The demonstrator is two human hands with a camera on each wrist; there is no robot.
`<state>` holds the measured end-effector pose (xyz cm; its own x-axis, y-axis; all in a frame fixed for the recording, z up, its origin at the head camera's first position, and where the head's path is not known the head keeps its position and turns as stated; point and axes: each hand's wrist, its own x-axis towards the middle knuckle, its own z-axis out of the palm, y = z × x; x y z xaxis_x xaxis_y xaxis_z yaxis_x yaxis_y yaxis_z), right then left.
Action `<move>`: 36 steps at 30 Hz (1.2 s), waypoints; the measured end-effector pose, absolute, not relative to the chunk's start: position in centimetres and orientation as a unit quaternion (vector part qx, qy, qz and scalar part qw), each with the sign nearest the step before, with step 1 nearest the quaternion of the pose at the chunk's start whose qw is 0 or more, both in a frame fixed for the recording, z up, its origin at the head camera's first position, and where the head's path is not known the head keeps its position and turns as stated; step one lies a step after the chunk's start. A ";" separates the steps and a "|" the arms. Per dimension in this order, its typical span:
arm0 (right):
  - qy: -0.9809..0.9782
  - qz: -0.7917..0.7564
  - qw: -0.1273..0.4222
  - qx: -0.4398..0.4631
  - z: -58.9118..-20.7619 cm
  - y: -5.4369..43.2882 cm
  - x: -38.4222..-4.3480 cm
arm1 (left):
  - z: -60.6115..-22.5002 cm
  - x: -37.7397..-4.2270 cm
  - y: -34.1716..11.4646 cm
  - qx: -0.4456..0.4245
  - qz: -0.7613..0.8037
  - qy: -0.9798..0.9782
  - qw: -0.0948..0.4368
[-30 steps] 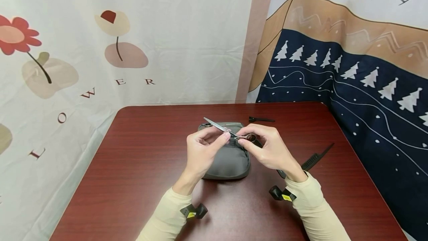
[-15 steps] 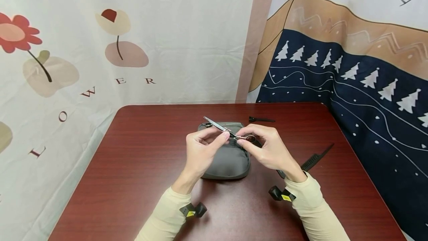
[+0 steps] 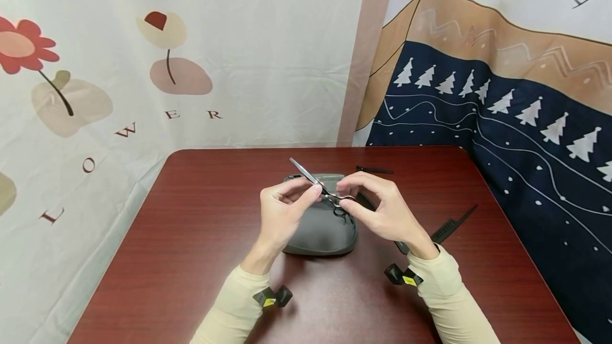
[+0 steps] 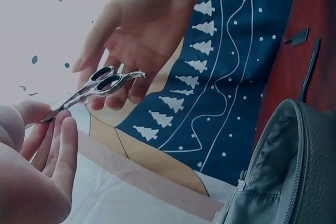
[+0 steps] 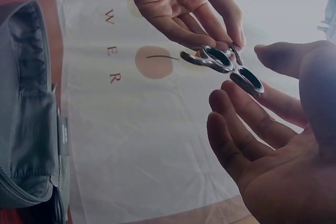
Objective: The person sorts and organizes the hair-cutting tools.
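Observation:
Silver scissors [image 3: 304, 170] are held above a grey zipped pouch [image 3: 322, 235], blades pointing up and to the far left. My left hand [image 3: 283, 214] pinches them near the pivot between thumb and fingertips. Around the finger rings [image 5: 218, 56] my right hand [image 3: 380, 208] is spread, thumb on one side and fingers on the other. A gap shows between its thumb and the rings in the right wrist view. The pouch's mouth stands unzipped, its lining [image 4: 270, 169] showing in the left wrist view.
A black hair clip [image 3: 375, 170] lies behind the pouch on the red-brown table [image 3: 201, 227]. To the right is a black comb [image 3: 447, 230], partly covered by the right wrist. Printed curtains [image 3: 277, 57] hang behind the table.
The scissors have swung, blades steeper and rings lower, towards the person. My left hand has shifted slightly left with them. The right fingers have come away from the rings.

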<state>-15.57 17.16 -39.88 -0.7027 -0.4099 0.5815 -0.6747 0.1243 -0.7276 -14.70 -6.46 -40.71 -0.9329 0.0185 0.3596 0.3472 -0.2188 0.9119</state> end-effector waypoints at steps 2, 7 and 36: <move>-0.744 0.544 0.124 0.369 -39.8 17.2 -15.6 | -40.6 -14.7 -6.6 -0.144 -0.766 -0.617 0.109; -0.760 0.521 0.132 0.365 -39.7 17.5 -15.6 | -40.4 -14.8 -6.8 -0.132 -0.768 -0.616 0.111; -0.840 0.367 0.190 0.351 -39.3 18.5 -15.5 | -40.3 -15.4 -9.8 -0.304 -0.465 -0.810 0.188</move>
